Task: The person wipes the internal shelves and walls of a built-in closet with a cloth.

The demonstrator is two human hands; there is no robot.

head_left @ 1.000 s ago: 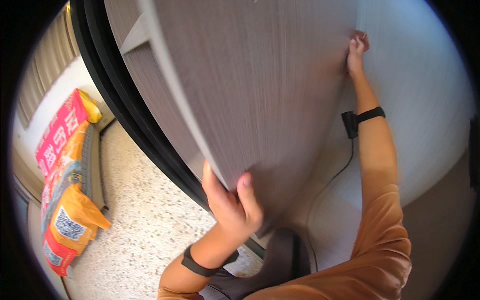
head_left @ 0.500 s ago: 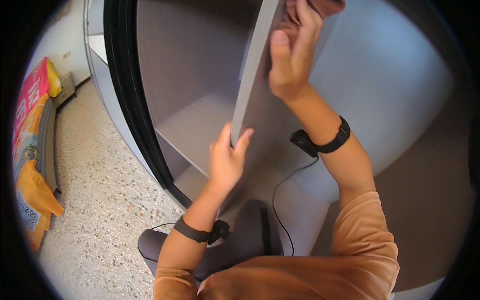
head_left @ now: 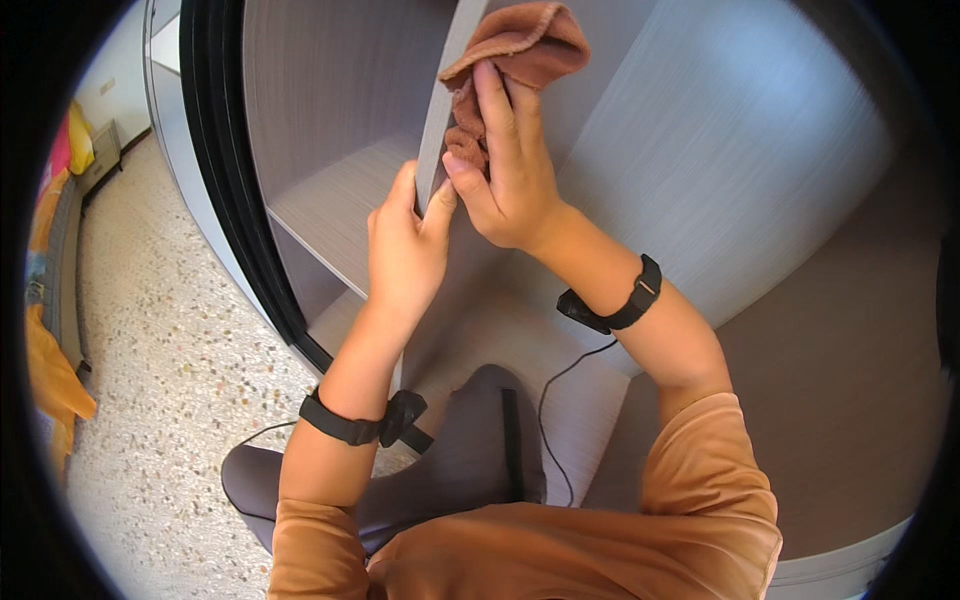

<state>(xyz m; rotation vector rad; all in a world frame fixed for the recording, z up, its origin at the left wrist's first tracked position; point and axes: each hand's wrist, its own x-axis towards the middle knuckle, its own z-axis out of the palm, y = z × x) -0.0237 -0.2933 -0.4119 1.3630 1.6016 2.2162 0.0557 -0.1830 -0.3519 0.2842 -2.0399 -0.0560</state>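
A grey wood-grain upright panel (head_left: 434, 135) stands in front of me, its narrow edge facing me. My left hand (head_left: 408, 245) grips that edge low down, thumb on the right face and fingers round the left side. Just above and to the right, my right hand (head_left: 507, 170) presses a brown cloth (head_left: 530, 45) against the panel's right face. The cloth is bunched under the palm and thumb, and a folded flap stands out above the fingertips. Both wrists wear black straps with small dark devices.
Left of the panel, a cabinet shelf (head_left: 345, 215) sits inside a black-edged frame (head_left: 225, 160). A pale curved-looking panel (head_left: 700, 150) fills the right. Speckled floor (head_left: 170, 290) lies to the left, beside a bed-like piece with colourful covers (head_left: 55, 350). A thin cable (head_left: 545, 410) hangs from my right wrist.
My right hand has come down the panel with the brown cloth, closer to my left hand. The left hand keeps its grip on the edge. The whole view has shifted somewhat.
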